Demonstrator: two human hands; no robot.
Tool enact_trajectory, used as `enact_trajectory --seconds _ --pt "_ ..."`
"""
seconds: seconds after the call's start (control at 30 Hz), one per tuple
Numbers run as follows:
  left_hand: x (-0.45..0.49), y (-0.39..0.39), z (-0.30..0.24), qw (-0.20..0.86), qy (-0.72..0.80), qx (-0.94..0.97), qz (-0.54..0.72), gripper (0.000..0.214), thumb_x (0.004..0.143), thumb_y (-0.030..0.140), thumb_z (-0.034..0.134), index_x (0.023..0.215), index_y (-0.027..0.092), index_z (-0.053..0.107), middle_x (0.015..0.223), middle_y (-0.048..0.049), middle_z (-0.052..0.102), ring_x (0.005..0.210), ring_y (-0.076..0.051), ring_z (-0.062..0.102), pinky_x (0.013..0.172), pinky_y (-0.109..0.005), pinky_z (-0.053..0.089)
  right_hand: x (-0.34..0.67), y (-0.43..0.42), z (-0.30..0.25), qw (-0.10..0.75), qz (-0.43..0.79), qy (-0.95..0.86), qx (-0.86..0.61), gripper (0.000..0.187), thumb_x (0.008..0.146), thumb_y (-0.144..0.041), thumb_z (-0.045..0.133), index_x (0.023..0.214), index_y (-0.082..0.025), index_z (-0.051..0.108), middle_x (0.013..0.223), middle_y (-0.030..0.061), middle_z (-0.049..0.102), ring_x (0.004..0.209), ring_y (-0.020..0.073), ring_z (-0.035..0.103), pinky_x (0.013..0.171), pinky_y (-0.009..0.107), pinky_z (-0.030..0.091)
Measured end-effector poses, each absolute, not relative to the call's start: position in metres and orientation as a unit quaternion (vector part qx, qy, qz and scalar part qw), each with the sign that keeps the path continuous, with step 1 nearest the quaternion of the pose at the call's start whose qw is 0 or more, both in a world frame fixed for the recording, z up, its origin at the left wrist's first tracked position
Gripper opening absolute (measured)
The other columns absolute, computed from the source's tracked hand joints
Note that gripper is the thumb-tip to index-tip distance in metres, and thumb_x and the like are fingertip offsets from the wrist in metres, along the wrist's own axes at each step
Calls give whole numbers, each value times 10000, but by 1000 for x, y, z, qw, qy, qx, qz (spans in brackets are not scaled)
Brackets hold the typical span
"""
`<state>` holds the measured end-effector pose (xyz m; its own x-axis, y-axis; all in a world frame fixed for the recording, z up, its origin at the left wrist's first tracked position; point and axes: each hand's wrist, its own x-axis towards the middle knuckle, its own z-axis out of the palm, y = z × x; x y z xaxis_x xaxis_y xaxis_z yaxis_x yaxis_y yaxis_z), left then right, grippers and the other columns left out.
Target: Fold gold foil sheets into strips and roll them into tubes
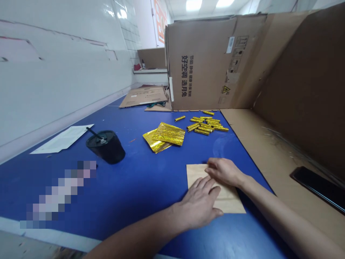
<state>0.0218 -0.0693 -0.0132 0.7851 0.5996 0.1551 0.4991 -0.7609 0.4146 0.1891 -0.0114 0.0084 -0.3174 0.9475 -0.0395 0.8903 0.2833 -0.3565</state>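
Firstly, head view: two bare forearms reach in from the bottom edge and meet on a blue surface.

Left hand: open and flat, fingers spread, lying across the lower left of a square tan sheet.

Right hand: narrow, fingers bunched at the sheet's top edge; it may be pinching that edge, but from this angle I cannot tell.

Sheet: under both hands, flat on the surface. It looks like kraft paper or thin veneer, though the view does not settle which.

Handling: probably light and stiff enough to lift, yet thin, so it seems best taken by opposite edges, with a flat palm keeping it from sliding.

Ahead of the hands: a stack of gold foil sachets lies flat, and beyond the right hand's fingertips are loose gold foil sticks, likely slippery and easily scattered.

Left of the left hand: a black cup with a dark straw, then a white paper sheet.

Right of the right hand: a black phone rests on flat cardboard, below an upright cardboard box.
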Motion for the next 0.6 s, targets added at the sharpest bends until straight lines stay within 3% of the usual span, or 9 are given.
enact_trajectory --seconds 0.13,0.33,0.47,0.6 --pt "19 -68 -10 187 295 932 98 638 787 488 491 1289 127 334 1373 -150 303 1296 -266 198 1064 -415 162 188 -27 15 129 36 -827 -547 262 820 -259 444 1038 -183 568 977 104 598 922 217 530 800 331 390" --pt "17 -67 -6 213 296 928 75 602 816 497 435 1305 170 308 1397 -108 277 1310 -247 173 1078 -416 111 194 -66 20 163 180 -853 -462 240 879 -262 373 972 -204 587 967 61 623 895 157 565 809 283 437" --pt "14 -61 -5 239 288 926 49 624 813 526 415 1321 186 285 1423 -104 229 1328 -237 105 1074 -430 93 206 -80 16 154 212 -844 -467 287 870 -320 401 1058 -201 582 1140 89 578 1043 182 529 907 316 406" --pt "11 -55 -5 247 273 929 45 776 743 588 483 1346 161 244 1430 -123 203 1329 -244 88 1074 -419 93 215 -90 17 95 256 -827 -491 593 777 -407 540 1299 -165 399 1356 129 388 1231 245 360 1017 403 294"
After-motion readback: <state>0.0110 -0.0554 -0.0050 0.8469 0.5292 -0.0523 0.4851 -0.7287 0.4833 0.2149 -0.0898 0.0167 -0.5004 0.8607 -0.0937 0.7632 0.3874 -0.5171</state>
